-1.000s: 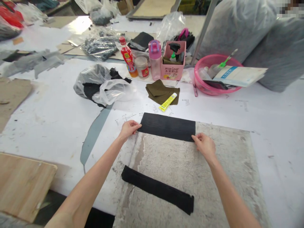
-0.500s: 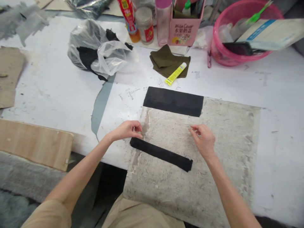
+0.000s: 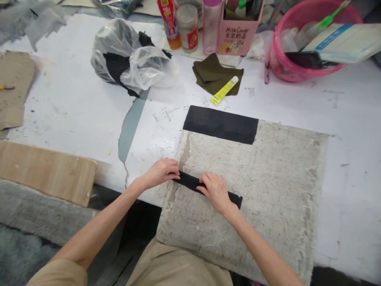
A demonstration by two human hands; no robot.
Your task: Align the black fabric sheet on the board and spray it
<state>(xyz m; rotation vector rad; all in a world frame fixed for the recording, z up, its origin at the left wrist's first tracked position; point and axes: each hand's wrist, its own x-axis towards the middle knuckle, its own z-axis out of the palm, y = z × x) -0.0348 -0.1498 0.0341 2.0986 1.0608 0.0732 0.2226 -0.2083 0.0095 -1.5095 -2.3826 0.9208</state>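
A narrow black fabric strip (image 3: pixel 233 197) lies slanted on a grey glue-stained work board (image 3: pixel 268 178) near the table's front edge. My left hand (image 3: pixel 162 172) pinches the strip's left end, fingers closed on it. My right hand (image 3: pixel 216 191) presses down on the strip's middle, fingers curled over it. A wider black fabric rectangle (image 3: pixel 220 124) lies flat at the board's far edge, apart from both hands.
Behind the board lie a yellow glue tube (image 3: pixel 224 90) on folded olive cloth (image 3: pixel 212 73), a plastic bag of black scraps (image 3: pixel 131 59), bottles, a pink box (image 3: pixel 236 33) and a pink basin (image 3: pixel 300 59). A wooden plank (image 3: pixel 44 171) sits at the left front.
Both hands left the wide black rectangle at the board's far edge and came down onto the narrow strip. The camera tilted down toward the front edge.
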